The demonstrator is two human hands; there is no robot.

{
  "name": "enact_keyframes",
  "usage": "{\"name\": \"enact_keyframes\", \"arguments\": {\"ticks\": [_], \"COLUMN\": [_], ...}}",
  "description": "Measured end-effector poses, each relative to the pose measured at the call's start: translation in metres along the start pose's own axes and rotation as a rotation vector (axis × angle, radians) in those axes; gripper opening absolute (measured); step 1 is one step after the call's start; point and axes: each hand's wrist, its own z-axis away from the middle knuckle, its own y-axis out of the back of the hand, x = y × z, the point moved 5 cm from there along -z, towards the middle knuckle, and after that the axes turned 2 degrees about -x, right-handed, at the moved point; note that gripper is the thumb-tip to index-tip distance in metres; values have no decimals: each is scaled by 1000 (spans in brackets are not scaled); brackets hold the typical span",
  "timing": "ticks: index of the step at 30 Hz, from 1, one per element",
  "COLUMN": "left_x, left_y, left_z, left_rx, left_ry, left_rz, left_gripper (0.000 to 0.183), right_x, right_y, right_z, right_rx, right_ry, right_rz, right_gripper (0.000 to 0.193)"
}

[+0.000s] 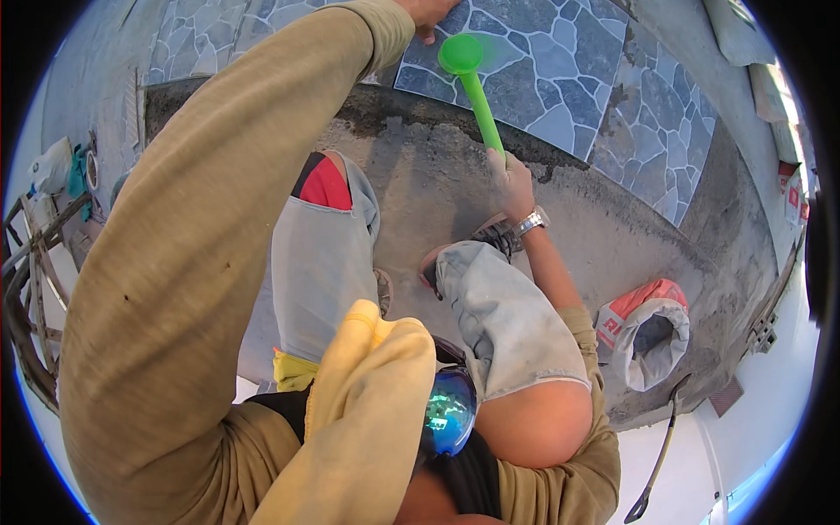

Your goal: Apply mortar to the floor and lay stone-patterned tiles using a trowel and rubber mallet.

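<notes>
My right hand (514, 185), with a metal watch at the wrist, is closed round the handle end of a bright green mallet (481, 109). The mallet's round head is over a grey stone-patterned tile (547, 52) with pale joint lines; whether it touches the surface I cannot tell. Farther up, my left hand (427, 12) is partly cut off by the top edge. It is by the tile's left side, a finger or thumb stretched apart from the rest, and nothing shows in it. My left arm in a tan sleeve fills much of the left side.
More patterned tiles (658, 122) lie to the right and far left. Rough concrete (411, 175) is under my feet. An open red-and-white sack (647, 337) stands right, with a long-handled tool (661, 455) nearby. A metal frame (35, 289) is at the left.
</notes>
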Motion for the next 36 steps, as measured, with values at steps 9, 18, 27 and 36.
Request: {"name": "enact_keyframes", "arguments": {"ticks": [9,18,27,36], "left_x": [-3,-6,-21,-24], "left_y": [-3,8,-2,-5], "left_z": [-3,-2,3,8], "left_rx": [5,-28,-8,-46], "left_ry": [-17,86,143,175], "left_rz": [-18,-54,-167,-71], "left_gripper": [107,113,120,124], "right_x": [5,-9,-26,-25], "right_y": [-3,0,-3,2], "right_z": [-9,-67,-67,-51], "right_rx": [-17,47,37,98], "right_ry": [-37,-99,-16,17], "right_rz": [29,0,58,-82], "right_gripper": [43,44,50,50]}}
